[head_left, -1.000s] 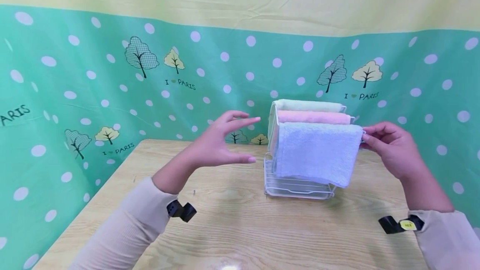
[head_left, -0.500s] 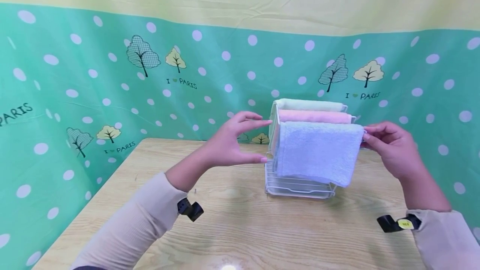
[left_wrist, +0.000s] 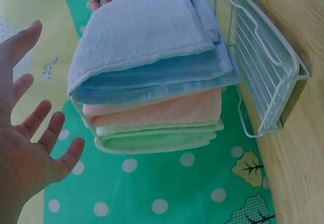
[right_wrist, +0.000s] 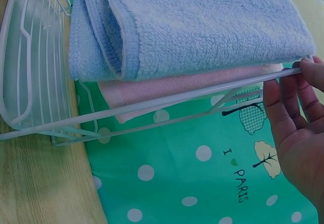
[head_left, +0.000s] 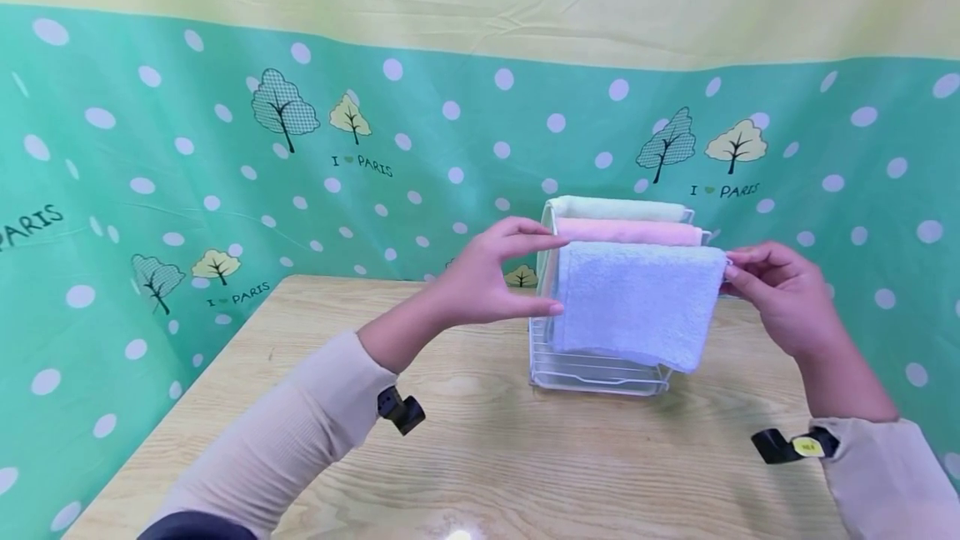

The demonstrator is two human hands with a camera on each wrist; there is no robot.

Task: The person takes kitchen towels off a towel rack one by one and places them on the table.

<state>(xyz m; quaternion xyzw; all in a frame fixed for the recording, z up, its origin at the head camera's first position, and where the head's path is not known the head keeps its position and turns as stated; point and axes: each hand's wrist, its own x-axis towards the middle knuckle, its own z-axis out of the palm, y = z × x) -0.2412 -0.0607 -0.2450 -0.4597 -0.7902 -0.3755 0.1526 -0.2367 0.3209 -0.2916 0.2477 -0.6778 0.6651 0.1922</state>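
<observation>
A white wire rack (head_left: pixel 600 382) stands on the table with folded towels draped over its bars. The blue towel (head_left: pixel 637 298) hangs in front, the pink towel (head_left: pixel 630 232) behind it, and the pale green towel (head_left: pixel 622 208) at the back. My right hand (head_left: pixel 783 298) pinches the rack's upper right corner between thumb and fingers; in the right wrist view the white rod (right_wrist: pixel 202 93) runs into that grip. My left hand (head_left: pixel 498 277) is at the blue towel's left edge, thumb and fingers spread. In the left wrist view its fingers (left_wrist: pixel 71 158) look apart from the towels.
The rack has a shallow tray base (left_wrist: pixel 268 62) with wires across it. Under it lies a light wood-grain table (head_left: pixel 480 457). A green and yellow curtain (head_left: pixel 420 148) with dots and trees hangs close behind the rack and along the left.
My left hand has moved right, from a gap beside the rack to the blue towel's left edge. My right hand keeps its pinch on the rack, and the towels hang as before.
</observation>
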